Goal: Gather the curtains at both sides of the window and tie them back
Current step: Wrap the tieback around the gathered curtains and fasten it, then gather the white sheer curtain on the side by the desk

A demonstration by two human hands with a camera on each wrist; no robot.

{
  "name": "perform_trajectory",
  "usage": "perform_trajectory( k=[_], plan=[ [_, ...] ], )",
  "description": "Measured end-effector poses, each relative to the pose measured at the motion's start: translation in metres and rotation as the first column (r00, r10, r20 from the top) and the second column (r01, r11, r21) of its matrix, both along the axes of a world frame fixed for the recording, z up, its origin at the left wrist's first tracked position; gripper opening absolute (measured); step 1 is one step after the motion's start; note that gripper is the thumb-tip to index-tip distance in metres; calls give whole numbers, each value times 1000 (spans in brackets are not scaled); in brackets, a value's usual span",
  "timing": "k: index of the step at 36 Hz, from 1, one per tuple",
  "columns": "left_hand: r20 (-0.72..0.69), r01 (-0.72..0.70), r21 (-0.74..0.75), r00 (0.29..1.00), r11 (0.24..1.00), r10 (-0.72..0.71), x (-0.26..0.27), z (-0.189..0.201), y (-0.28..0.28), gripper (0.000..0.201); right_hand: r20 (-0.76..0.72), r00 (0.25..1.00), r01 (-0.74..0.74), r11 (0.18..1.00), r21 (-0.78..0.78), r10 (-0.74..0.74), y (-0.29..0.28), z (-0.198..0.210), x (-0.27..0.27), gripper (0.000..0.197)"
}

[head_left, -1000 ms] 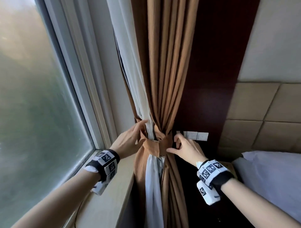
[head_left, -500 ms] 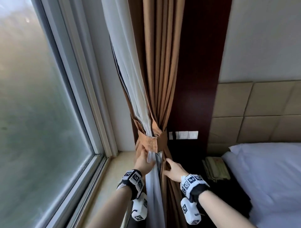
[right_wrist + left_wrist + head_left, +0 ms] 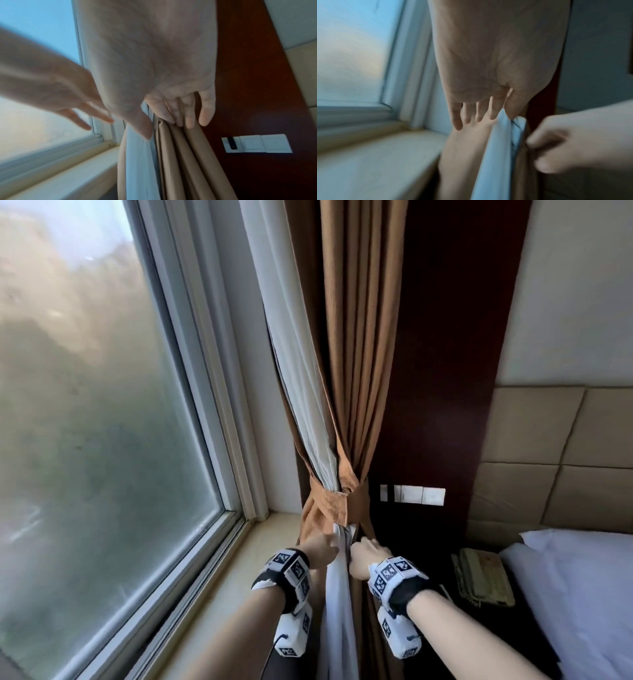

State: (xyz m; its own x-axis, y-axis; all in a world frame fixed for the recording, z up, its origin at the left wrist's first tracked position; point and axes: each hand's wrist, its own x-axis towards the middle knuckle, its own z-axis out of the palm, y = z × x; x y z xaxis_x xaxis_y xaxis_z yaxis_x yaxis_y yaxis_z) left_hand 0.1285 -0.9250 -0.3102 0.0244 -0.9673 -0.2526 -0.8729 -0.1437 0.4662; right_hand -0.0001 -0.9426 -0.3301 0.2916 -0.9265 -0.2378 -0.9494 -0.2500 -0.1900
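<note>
Already bound at frame centre: tan pleated curtain (image 3: 346, 371) and white sheer (image 3: 301, 392), tan fabric tieback (image 3: 331, 501) wrapped. Left hand (image 3: 320, 549) spread; right hand (image 3: 366, 554) pinching lower folds. Other side unseen.

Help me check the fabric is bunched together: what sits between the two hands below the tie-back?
In the head view, only the white sheer curtain hangs between the left hand and right hand, just below the brown tie-back.

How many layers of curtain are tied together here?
2 show: a brown curtain toward the dark wall panel, and a white sheer curtain on its window side. More may be hidden inside.
</note>
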Motion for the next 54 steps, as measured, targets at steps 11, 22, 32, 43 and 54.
perform_trajectory(
  k=[11, 22, 32, 43, 54],
  plan=[
    [93, -351, -253, 919, 901, 384, 33, 82, 113, 35, 229, 915, -244, 906, -347, 334, 16, 73, -30, 33],
    [211, -572, -307, 738, 760, 641, 34, 136, 270, 33, 125, 702, -640, 697, -323, 701, 138, 142, 44, 43],
    [112, -737, -340, 585, 584, 803, 44, 159, 488, 31, 46, 452, -827, 438, -352, 891, 353, 178, 101, 47],
    [247, -880, -460, 4, 121, 969, -8, 211, 905, 38, 227, -189, -865, -52, -499, 955, 798, 219, 151, 45],
    [259, -693, -589, -648, -414, 716, -132, 188, 1228, 44, 359, -596, -783, -419, -460, 719, 1137, 198, 95, 66]
  ],
)
